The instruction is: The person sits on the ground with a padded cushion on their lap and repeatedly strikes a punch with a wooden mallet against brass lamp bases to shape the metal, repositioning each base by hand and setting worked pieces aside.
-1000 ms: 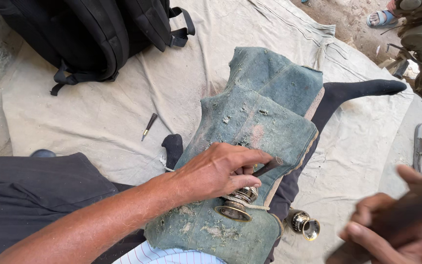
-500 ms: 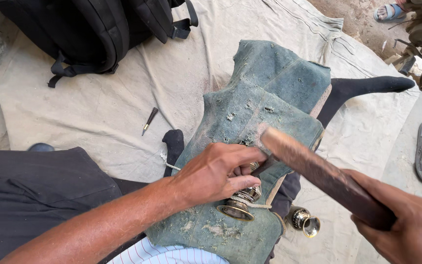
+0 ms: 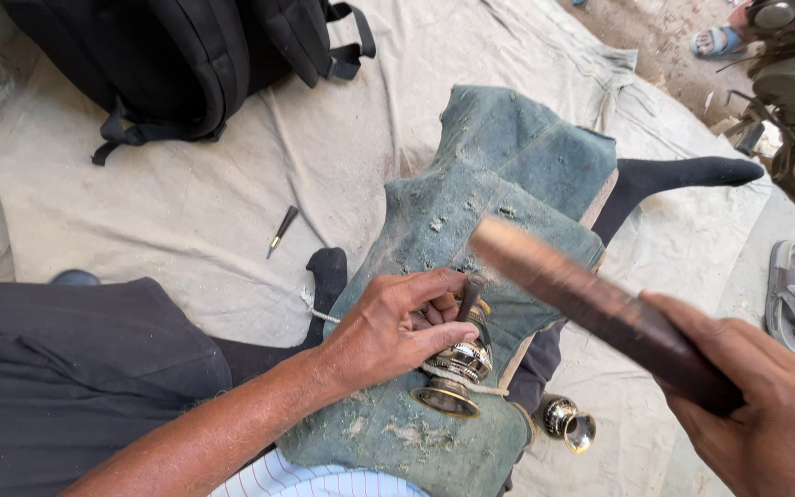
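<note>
Seated on a floor cloth (image 3: 186, 230), a person's left hand (image 3: 397, 327) pinches a small punch (image 3: 467, 299) upright on a brass fitting (image 3: 457, 368) resting on green padding (image 3: 471, 230), while the right hand (image 3: 766, 405), clamped around a wooden bat (image 3: 600, 308), risks a glancing blow onto the fingers (image 3: 434, 285).

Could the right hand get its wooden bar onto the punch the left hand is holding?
Probably yes: the wooden bar in the right hand hangs just above the punch, whose top stands clear of the left hand.
</note>
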`<state>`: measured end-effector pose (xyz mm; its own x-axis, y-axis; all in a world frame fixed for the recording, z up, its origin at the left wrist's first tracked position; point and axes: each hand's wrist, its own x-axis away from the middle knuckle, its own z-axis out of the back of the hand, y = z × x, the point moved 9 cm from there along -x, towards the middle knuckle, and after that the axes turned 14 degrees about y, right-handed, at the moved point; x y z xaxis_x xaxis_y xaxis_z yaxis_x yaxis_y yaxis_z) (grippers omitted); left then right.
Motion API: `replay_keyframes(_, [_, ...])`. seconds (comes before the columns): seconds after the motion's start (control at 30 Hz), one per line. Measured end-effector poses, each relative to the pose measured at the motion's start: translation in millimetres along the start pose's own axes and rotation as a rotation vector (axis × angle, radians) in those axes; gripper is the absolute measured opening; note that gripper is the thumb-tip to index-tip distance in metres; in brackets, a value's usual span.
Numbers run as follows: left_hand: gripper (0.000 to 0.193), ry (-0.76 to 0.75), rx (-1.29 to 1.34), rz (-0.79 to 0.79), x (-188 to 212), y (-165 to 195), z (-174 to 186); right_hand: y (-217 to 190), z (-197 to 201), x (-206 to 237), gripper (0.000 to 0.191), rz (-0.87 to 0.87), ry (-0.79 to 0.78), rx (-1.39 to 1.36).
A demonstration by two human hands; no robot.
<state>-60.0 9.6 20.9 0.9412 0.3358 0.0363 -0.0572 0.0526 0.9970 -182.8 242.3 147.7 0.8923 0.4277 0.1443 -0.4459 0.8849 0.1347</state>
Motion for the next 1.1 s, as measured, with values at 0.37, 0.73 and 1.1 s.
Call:
replay_keyframes(0.37, [0.043,-0.079,0.028,-0.039,-8,5,-1,-18,16,-5,0.076,-0.119,0.206,-0.402])
replay_keyframes(0.73, [0.036,0.036,0.064,-0.052,9,7,6,-52,12,-23,0.078,0.091,-0.013,-0.088])
replay_keyframes(1.1, [0.029,0.136,0.083,-0.148,24,-3,7,-30,29,-22,0.066,0.141,0.160,-0.224])
